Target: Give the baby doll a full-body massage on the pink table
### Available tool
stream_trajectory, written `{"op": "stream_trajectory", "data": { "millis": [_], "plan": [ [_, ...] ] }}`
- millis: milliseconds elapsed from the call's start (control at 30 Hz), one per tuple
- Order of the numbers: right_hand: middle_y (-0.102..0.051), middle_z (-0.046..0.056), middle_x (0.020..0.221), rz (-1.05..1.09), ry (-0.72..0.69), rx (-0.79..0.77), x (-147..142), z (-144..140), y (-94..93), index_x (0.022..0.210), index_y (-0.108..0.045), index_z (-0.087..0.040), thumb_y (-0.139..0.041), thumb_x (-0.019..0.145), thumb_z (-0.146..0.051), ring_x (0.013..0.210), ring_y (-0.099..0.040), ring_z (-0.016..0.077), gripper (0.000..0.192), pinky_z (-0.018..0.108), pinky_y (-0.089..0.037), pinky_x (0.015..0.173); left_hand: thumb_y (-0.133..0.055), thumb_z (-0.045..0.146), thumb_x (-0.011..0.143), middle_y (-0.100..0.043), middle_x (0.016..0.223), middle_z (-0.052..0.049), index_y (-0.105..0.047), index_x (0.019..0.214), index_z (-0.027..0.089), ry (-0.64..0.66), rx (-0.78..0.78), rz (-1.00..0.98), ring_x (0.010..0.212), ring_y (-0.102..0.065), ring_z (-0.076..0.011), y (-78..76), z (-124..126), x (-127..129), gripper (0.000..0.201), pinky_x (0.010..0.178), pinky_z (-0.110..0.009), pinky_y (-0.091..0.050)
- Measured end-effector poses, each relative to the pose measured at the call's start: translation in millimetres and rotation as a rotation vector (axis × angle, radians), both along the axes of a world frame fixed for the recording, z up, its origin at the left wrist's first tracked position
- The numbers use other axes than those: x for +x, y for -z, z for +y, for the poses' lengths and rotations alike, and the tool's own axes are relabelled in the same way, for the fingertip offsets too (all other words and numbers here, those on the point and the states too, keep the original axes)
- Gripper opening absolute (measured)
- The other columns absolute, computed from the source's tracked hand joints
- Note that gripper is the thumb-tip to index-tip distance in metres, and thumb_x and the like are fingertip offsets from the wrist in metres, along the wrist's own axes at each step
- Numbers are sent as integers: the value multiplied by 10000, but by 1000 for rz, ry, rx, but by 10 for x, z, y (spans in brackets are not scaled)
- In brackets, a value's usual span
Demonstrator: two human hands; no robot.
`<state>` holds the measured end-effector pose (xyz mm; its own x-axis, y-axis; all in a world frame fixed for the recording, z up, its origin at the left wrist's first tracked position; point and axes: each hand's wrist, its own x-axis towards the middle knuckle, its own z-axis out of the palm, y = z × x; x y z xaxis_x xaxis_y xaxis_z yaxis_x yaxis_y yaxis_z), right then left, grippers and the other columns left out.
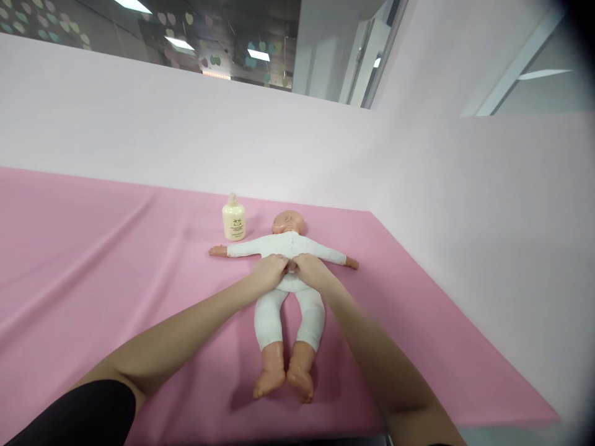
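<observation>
A baby doll (289,222) lies on the pink mat with its head away from me, arms spread to the sides and bare feet toward me. It is dressed in a white top (279,244) and white trousers (268,319). My left hand (272,271) and my right hand (310,270) meet over the doll's belly. Both are closed, with fingers curled in on the front of the white top around the middle line. The fingertips are mostly hidden behind the knuckles, and the exact fold or fastening between them cannot be made out.
A cream pump bottle (233,220) stands upright left of the doll's head, beyond its outstretched arm. The pink mat (116,260) has long creases on the left. White walls (195,136) rise behind and to the right, with a window (223,43) above.
</observation>
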<state>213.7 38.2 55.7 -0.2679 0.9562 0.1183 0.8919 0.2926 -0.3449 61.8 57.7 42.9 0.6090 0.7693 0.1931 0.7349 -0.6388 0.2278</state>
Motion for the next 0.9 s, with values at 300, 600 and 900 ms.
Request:
{"op": "stream_trajectory", "data": {
  "millis": [300,600,900],
  "plan": [
    [-665,113,928,-119,1,24,35,69,46,957,-628,-139,-449,797,-56,871,-596,215,254,293,-394,715,-475,241,857,-649,908,-94,-535,968,157,-94,-20,37,842,-612,-223,71,96,4,152,658,-294,-400],
    [-577,87,972,-41,-6,22,87,129,131,849,-672,-134,-454,817,-59,887,-536,164,233,258,-384,799,-466,230,852,-655,928,-84,-571,945,161,-62,1,-10,867,-611,-208,143,164,-12,156,682,-283,-411],
    [-595,68,947,-60,-15,36,90,165,128,835,-650,-148,-456,824,-84,885,-541,156,205,257,-387,809,-450,220,864,-636,923,-69,-615,908,161,-7,38,-27,891,-559,-200,130,178,-12,181,791,-313,-411]
  ]
}}
